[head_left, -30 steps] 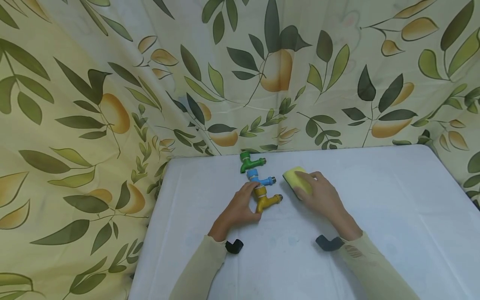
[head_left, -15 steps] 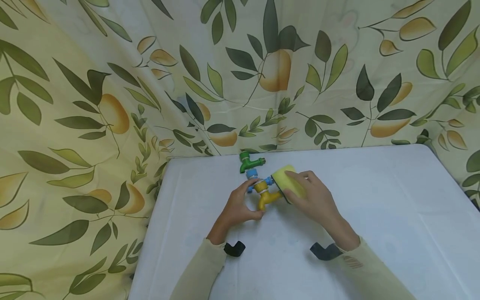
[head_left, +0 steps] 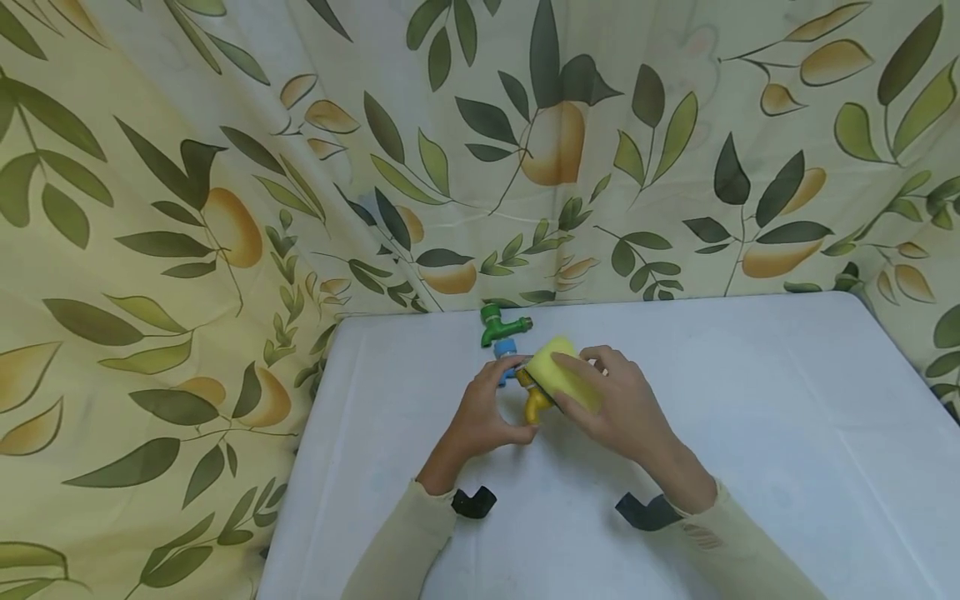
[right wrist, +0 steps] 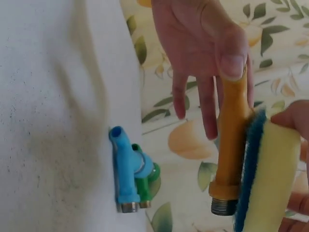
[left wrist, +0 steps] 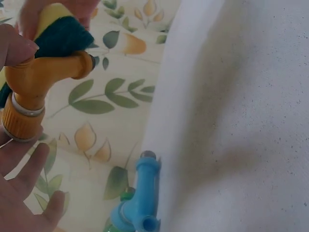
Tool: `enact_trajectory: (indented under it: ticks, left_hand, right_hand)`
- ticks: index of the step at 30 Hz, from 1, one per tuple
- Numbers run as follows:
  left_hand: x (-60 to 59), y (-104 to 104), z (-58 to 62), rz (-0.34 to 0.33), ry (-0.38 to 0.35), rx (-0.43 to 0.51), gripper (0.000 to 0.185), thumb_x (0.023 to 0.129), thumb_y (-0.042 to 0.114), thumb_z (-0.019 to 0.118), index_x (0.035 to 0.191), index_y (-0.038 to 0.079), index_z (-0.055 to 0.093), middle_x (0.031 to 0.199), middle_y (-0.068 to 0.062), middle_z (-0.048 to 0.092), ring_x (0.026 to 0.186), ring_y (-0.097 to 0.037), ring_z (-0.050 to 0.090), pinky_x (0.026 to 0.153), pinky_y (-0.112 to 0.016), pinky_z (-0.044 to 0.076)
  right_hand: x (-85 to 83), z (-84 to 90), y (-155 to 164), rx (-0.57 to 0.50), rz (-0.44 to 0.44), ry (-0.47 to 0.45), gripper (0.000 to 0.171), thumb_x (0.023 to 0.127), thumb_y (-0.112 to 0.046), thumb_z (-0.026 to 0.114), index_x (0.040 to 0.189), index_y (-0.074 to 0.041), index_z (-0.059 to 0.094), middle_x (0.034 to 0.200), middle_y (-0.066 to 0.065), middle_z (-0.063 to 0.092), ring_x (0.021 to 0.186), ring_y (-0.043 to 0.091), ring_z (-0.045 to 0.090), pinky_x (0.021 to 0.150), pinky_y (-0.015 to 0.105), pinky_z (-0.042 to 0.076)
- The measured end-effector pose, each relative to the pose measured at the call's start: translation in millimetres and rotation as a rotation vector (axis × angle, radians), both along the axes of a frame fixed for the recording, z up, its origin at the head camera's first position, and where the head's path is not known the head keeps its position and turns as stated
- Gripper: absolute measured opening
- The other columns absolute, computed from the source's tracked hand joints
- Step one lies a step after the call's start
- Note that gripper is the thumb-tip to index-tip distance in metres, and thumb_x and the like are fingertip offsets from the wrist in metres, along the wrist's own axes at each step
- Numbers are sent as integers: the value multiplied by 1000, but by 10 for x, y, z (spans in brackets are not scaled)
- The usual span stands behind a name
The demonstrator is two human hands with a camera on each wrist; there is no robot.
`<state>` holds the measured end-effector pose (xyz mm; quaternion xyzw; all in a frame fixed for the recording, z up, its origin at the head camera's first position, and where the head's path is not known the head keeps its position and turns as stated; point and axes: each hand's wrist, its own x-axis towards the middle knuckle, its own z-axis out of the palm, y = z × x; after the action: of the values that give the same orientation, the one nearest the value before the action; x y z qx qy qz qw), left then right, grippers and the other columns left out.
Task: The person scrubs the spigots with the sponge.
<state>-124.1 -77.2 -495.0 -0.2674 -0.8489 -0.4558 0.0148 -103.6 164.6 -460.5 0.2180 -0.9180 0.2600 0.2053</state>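
While the left hand (head_left: 483, 417) pinches the yellow tap (head_left: 534, 403) between thumb and fingers and holds it clear of the tabletop (head_left: 750, 400), the right hand (head_left: 618, 408) grips the sponge (head_left: 558, 375) and lays it against the tap's side. From the right wrist view the sponge's dark blue scouring face (right wrist: 248, 169) touches the yellow tap (right wrist: 231, 145) along its length, with the yellow foam (right wrist: 275, 179) facing outward; the tap's threaded metal end (right wrist: 222, 207) shows bare below the left thumb (right wrist: 231, 53). The left wrist view shows the yellow tap (left wrist: 36, 87) with its ringed collar just above the palm and the sponge (left wrist: 60, 34) pressed behind its spout. So the tap sits between the two hands, both clamped, one on the tap and one on the sponge.

Just beyond them a blue tap (head_left: 506, 348) lies on the tabletop, and a green tap (head_left: 498, 323) lies right behind it near the leaf-printed cloth (head_left: 225, 208). No container appears in any view.
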Motion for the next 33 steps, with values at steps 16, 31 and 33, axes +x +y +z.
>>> enact_trajectory:
  ticks: [16,31,33]
  left_hand:
    - [29,8,44,26,27,46,92,68,22,92,148,24,47,141,1,58,128,-19,55,103,-56,46]
    - [48,6,92,40,-24,54,89,70,24,89,149,22,47,143,-2,56,131,-22,54,107,-57,44]
    - [49,0,98,35,-27,64,90,69,23,89,149,22,47,143,-2,56,131,-21,54,108,-57,43]
  right_hand:
    - [13,58,9,53,69,135,48,79,-38,78,124,-23,72,108,12,67,90,26,63,66,45,47]
    - [11,122,-42,60,94,161,48,76,-36,79,122,-24,73,105,12,68,89,27,64,67,48,48]
    - [-12,113,-46,50,57,165,48,77,-36,78,123,-22,73,106,13,67,88,28,63,66,46,48]
